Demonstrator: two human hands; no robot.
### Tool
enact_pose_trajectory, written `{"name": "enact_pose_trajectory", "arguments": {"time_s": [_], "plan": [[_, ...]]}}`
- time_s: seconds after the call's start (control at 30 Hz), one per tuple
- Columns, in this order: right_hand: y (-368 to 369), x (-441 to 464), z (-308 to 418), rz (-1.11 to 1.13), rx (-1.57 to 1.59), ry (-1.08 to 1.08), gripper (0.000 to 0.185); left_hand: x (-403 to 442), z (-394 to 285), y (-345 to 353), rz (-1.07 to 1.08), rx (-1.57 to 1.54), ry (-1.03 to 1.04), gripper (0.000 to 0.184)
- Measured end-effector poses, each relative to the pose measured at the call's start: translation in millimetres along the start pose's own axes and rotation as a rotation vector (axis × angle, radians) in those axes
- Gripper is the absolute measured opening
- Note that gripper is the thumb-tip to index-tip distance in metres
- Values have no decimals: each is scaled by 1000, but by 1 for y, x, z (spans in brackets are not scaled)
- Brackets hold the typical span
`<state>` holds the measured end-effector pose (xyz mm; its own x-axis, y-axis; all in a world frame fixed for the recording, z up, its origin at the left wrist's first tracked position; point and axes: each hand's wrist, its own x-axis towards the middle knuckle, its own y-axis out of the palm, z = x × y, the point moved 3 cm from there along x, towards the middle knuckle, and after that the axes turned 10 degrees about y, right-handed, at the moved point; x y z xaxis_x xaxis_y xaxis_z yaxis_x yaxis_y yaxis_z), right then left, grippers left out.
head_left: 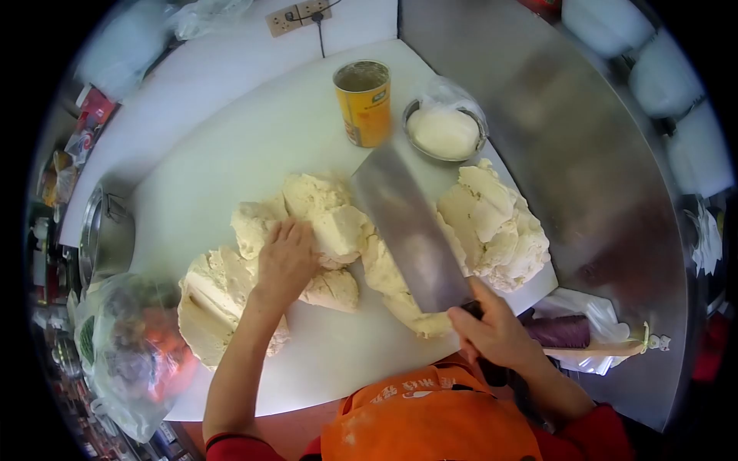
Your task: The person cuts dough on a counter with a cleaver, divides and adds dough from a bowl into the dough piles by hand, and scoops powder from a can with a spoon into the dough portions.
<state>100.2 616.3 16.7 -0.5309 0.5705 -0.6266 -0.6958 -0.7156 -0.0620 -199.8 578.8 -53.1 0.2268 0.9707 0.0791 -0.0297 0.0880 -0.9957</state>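
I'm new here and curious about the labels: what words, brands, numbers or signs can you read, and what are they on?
Nothing can be read with certainty.
Orange apron: white characters, upside down and creased, not legible.
Yellow container: small dark markings near the rim, too blurred to read.
Red packet at the left: any print is too blurred.
Cleaver: no lettering can be made out.

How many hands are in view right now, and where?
2: the left hand is on the dough, left of centre; the right hand grips the cleaver by its dark handle. No other hands show, and neither looks hidden.
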Motion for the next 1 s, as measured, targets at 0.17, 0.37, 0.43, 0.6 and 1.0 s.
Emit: {"name": "enact_pose_trajectory", "arguments": {"time_s": [0.17, 0.37, 0.43, 0.6, 1.0], "plan": [[-46, -20, -28, -176, 214, 55, 16, -17, -6, -15, 161, 65, -3, 39], [-77, -37, -74, -218, 233, 103, 15, -22, 1, 0, 223, 100, 21, 40], [-75, -29, -92, -167, 171, 79, 19, -15, 2, 6, 247, 135, 11, 40], [-62, -11, -99, -51, 216, 121, 36, 7, -7, -29, 338, -201, -157, 38], [-63, -20, -87, -105, -147, 234, 39, 97, -124, -8, -103, -403, 60, 64]]}}
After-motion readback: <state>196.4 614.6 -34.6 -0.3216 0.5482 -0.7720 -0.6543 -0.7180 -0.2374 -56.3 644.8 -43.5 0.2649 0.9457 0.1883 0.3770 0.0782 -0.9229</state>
